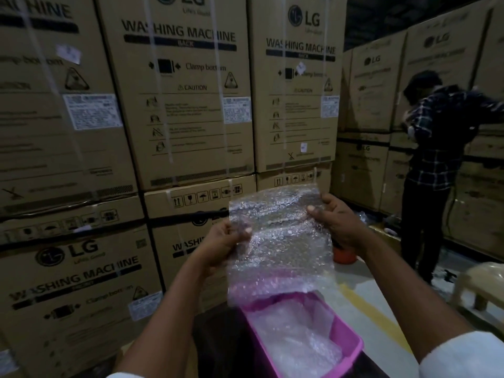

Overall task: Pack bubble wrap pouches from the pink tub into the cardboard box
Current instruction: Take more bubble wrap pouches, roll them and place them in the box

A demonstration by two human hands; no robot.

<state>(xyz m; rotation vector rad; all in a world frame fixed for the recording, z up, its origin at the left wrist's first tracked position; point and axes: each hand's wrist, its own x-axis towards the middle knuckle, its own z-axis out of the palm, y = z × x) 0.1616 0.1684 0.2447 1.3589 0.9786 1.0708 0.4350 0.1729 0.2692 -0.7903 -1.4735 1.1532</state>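
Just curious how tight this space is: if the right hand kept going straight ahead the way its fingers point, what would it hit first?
Beyond the bubble wrap pouch it grips, the right hand would probably meet the stacked washing machine boxes. Depth is hard to judge from this single view.

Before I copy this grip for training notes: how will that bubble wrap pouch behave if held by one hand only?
The bubble wrap pouch would probably flop: its lower edge already sags toward the pink tub while the left hand and right hand pinch its sides. It looks very light, thin and see-through. The film may be slippery, so pinch firmly.
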